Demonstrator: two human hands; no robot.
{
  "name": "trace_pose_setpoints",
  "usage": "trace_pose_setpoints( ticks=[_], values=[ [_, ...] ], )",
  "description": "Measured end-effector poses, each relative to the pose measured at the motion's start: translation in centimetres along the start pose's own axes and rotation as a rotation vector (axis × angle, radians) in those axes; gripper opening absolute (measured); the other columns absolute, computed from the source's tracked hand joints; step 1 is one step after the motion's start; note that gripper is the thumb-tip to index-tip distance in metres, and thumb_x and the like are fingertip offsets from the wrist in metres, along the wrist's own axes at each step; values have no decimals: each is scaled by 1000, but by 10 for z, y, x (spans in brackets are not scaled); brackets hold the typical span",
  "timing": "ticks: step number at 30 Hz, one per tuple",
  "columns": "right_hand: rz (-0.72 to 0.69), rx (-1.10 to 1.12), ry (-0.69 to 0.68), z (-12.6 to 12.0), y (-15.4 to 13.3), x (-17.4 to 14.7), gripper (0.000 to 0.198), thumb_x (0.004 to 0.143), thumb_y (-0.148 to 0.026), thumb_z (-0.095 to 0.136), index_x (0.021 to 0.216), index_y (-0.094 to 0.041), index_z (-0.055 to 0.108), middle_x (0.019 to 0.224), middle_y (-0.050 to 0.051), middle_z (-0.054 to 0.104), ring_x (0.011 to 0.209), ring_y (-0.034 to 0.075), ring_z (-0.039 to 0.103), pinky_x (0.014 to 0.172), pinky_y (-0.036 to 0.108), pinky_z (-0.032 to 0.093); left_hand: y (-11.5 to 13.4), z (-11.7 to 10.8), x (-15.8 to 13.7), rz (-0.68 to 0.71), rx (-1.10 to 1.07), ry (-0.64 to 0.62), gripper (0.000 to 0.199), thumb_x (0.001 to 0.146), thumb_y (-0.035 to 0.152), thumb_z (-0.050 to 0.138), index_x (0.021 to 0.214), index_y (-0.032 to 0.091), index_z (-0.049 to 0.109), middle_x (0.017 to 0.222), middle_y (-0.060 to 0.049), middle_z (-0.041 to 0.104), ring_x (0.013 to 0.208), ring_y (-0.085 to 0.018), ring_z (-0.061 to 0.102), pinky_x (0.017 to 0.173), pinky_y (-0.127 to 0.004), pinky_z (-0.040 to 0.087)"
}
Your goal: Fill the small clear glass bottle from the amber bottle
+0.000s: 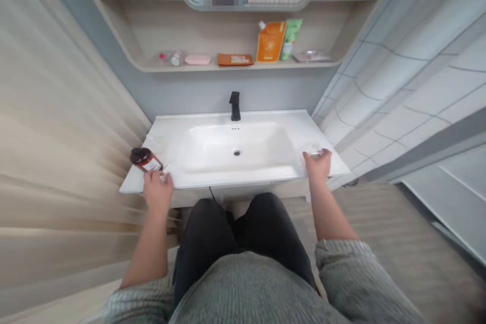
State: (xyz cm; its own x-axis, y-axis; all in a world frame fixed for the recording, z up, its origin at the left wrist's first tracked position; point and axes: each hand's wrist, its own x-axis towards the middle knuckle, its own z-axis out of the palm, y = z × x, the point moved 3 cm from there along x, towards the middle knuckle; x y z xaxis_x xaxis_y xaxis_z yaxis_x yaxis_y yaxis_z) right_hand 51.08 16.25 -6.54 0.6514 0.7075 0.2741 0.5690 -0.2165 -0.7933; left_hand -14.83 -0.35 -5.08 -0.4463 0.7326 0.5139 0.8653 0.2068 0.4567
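Observation:
At the left front of the white sink counter [243, 182], my left hand [157, 190] has its fingers curled, with a small white thing [165, 176] at the fingertips, too small to name. Just beyond these fingers is a brown bottle [146, 158] with a black cap and a white label. On the counter's right side, my right hand [318, 164] has thumb and fingers around a clear, see-through object [313, 152], whose kind I cannot make out. Between the hands lies the white basin [237, 144] with its dark drain.
A black faucet [235, 106] stands behind the basin. Above it, a shelf [182, 68] bears an orange pouch [271, 42], a green tube [291, 39], a pink case [198, 59] and an orange packet [235, 59]. Curtains hang on both sides.

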Motion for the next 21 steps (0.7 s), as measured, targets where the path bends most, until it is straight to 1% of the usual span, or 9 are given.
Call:
trace_pose_setpoints(
  ticks=[3,6,10,12,15,17,18,20,21],
  values=[
    [72,-34,0,2,-2,12,85,73,-55,88,145,-23,56,142,18,73,127,37,70,117,53,53,-1,3,-5,58,-11,-15,15,104,33,64,111,20,63,128,-14,62,129,-33,60,118,-49,50],
    [100,-61,-12,4,-3,27,88,75,-53,89,150,-22,55,143,18,73,128,37,70,118,53,51,-4,4,-10,72,-1,-48,22,104,36,60,113,17,66,138,-21,63,138,-37,58,127,-54,44],
    [78,-102,-10,7,-4,39,90,79,-52,88,155,-20,54,145,20,72,132,38,69,119,53,50,-5,4,-14,82,-10,-62,31,103,40,60,119,15,69,149,-26,59,147,-42,54,130,-57,40],
    [53,-117,-10,9,-4,42,92,80,-53,88,158,-19,53,147,21,71,134,38,68,119,53,50,-3,3,-17,99,-9,-52,34,103,41,60,120,14,70,151,-27,59,148,-42,54,130,-57,40],
    [33,-107,4,11,-1,42,100,80,-58,89,162,-17,48,151,24,68,137,40,66,121,54,50,-2,-3,-20,93,-2,-35,35,103,41,61,122,13,69,150,-26,60,147,-41,54,130,-57,41],
    [23,-82,30,11,2,41,105,81,-63,88,164,-16,45,154,26,65,140,41,64,123,56,49,-6,-9,-18,70,1,-5,35,104,40,63,126,13,67,145,-23,63,145,-39,56,129,-56,41],
    [13,-70,45,11,3,41,107,82,-66,87,165,-15,44,156,27,63,143,42,63,124,58,48,-10,-14,-15,40,4,31,35,104,39,64,128,13,65,142,-22,65,143,-38,57,129,-57,41],
    [-18,-54,76,10,3,42,107,84,-72,84,164,-14,43,159,29,58,148,43,58,128,60,45,-22,-25,-1,-70,9,142,43,102,37,71,134,11,60,140,-20,65,142,-37,56,130,-58,40],
    [-40,-45,97,8,2,42,106,85,-73,82,163,-13,43,160,29,56,151,44,55,130,62,44,-28,-30,9,-139,1,199,52,99,36,76,139,10,56,143,-21,63,142,-36,55,130,-57,40]
  ],
)
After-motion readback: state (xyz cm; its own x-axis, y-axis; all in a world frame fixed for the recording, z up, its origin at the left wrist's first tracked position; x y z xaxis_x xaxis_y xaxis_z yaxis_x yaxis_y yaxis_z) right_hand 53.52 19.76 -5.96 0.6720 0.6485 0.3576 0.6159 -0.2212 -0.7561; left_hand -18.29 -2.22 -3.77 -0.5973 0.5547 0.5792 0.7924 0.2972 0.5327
